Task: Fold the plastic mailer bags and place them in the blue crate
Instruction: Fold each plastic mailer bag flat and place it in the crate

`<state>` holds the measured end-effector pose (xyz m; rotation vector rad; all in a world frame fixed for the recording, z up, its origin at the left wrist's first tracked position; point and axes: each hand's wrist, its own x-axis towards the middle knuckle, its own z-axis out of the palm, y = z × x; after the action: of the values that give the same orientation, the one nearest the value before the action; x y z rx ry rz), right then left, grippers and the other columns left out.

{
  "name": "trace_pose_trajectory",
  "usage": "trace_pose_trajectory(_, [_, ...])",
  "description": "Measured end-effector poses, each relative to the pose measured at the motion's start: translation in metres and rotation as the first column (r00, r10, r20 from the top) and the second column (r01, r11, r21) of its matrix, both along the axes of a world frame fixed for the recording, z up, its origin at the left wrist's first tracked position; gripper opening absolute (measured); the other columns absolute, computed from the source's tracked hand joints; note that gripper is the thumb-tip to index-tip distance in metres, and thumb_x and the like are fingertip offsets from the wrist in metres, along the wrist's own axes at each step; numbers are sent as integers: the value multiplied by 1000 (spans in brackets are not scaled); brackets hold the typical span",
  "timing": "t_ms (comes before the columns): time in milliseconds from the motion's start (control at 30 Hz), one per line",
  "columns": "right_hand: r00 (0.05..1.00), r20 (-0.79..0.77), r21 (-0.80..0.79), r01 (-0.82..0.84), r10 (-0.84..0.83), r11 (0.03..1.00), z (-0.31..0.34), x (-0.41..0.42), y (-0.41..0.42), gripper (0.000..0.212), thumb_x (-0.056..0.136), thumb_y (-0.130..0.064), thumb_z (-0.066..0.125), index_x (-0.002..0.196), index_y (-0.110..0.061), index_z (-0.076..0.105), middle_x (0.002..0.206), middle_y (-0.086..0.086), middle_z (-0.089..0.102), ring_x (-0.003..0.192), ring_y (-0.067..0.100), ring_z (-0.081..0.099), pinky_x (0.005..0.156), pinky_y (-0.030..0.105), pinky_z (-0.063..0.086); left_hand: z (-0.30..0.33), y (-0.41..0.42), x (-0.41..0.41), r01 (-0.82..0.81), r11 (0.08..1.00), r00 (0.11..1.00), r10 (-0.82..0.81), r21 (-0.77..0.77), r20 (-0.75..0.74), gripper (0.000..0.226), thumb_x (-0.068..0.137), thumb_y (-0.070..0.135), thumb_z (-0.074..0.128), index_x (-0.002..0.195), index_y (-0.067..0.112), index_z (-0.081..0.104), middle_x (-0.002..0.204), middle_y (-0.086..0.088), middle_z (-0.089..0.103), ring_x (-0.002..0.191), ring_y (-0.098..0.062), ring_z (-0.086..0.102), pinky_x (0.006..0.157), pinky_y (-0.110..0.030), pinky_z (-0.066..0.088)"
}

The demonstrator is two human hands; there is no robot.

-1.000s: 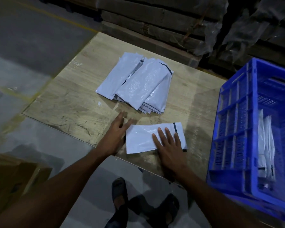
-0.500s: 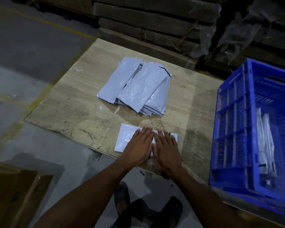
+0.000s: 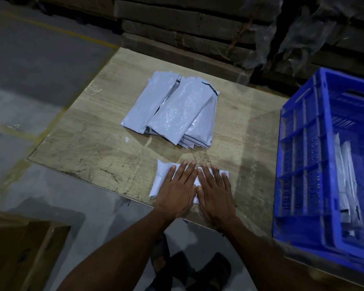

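- Pressed flat on one folded mailer bag (image 3: 161, 181): left hand (image 3: 177, 192) and right hand (image 3: 215, 196), side by side, fingers straight, nothing gripped.
- White, glossy, a short rectangle, lying at the near edge of the wooden desk (image 3: 88, 143); left end and a sliver at the right showing past the hands.
- Farther back mid-desk, a fanned pile of unfolded bags (image 3: 177, 112), pale grey-white with dark strips along some edges; count unclear.
- At right, one blue crate (image 3: 303, 154); inside, folded bags (image 3: 345, 181) standing on edge, at least two.
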<state>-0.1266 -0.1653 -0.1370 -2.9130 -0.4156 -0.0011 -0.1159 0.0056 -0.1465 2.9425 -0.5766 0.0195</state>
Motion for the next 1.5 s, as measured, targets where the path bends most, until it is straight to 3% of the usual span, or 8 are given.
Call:
trace_pose_trajectory(333, [1000, -18, -55, 18, -19, 998, 1, -2, -1, 56, 106, -42, 28, 159, -24, 27, 168, 1, 14, 156, 24, 3, 122, 55, 15, -2, 1, 1, 7, 1000, 1000, -7, 17, -4, 62, 107, 39, 23, 160, 8, 34, 170, -11, 21, 158, -27, 19, 126, -49, 19])
trace_pose_trajectory(467, [1000, -11, -63, 22, -23, 998, 2, -3, -1, 56, 105, -42, 32, 158, -26, 30, 168, 2, 15, 156, 26, 5, 122, 56, 15, -5, 6, 1, 6, 1000, 999, -5, 13, -43, 67, 107, 45, 25, 159, 4, 32, 169, -15, 20, 158, -29, 18, 125, -50, 27])
trace_pose_trajectory(867, [1000, 5, -34, 15, -15, 999, 2, -1, -2, 57, 104, -43, 36, 158, -26, 31, 168, 4, 16, 156, 27, 8, 121, 57, 19, -1, 18, -2, -49, 999, 994, 47, -21, -103, 82, 105, 62, 18, 163, 4, 20, 172, -14, 11, 160, -26, 7, 128, -45, 11])
trace_pose_trajectory(1100, [999, -17, -42, 27, -28, 999, 3, -3, -2, 57, 105, -46, 29, 159, -28, 28, 169, 4, 12, 156, 27, 5, 121, 57, 18, 5, 25, 0, -41, 999, 993, 41, 4, -114, 86, 100, 67, 31, 163, 8, 25, 172, -12, 11, 159, -32, 7, 127, -48, 9])
trace_pose_trajectory(1333, [999, -20, -56, 32, -33, 998, 5, -2, -2, 56, 105, -46, 30, 157, -27, 33, 168, 5, 15, 155, 29, 8, 120, 57, 19, 6, 43, -3, -92, 995, 989, 95, 33, -112, 97, 94, 79, 30, 164, 12, 23, 173, -11, 7, 159, -36, 7, 126, -54, 12])
trace_pose_trajectory(1500, [999, -38, -57, 33, -35, 998, 6, -2, -2, 57, 104, -46, 31, 157, -26, 33, 168, 4, 14, 156, 29, 6, 121, 57, 17, 4, 57, -7, -121, 992, 988, 125, 47, -93, 91, 99, 71, 27, 164, 8, 16, 173, -11, 2, 160, -34, -1, 126, -53, 11])
